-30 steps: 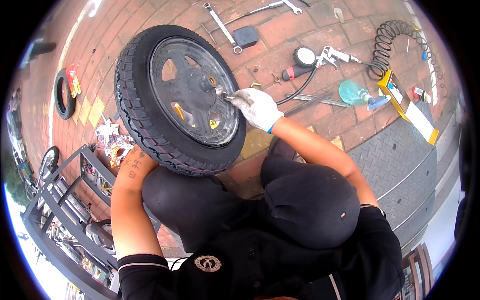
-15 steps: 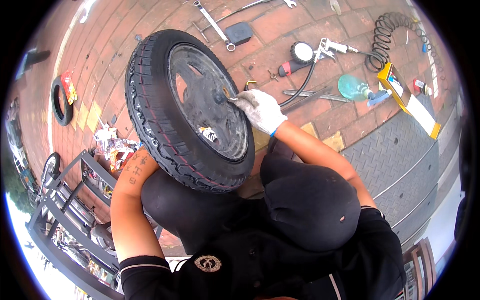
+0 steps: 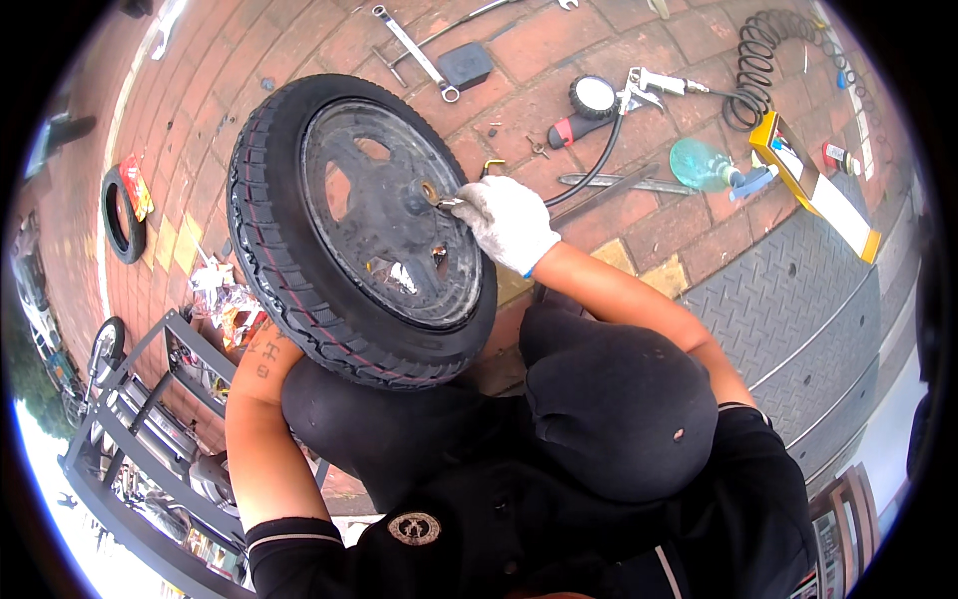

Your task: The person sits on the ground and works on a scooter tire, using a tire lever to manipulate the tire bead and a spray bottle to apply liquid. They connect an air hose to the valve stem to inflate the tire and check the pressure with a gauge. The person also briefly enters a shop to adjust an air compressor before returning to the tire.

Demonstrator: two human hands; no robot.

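wheel (image 3: 364,225) stands tilted on the brick floor (image 3: 619,215), leaning on the person's knees | right hand (image 3: 509,222) in a white glove, fingers pinching a small metal tool at the hub | left hand hidden behind wheel, fingers cannot tell | gauge (image 3: 592,98), wrench (image 3: 414,52), green bottle (image 3: 702,165) lie nearby

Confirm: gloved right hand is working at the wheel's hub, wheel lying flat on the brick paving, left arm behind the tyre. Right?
Not quite. The head view shows the wheel tipped up on its edge against the person's knees, not lying flat on the brick paving. The rest holds: the gloved right hand is at the hub, and the left arm goes behind the tyre.
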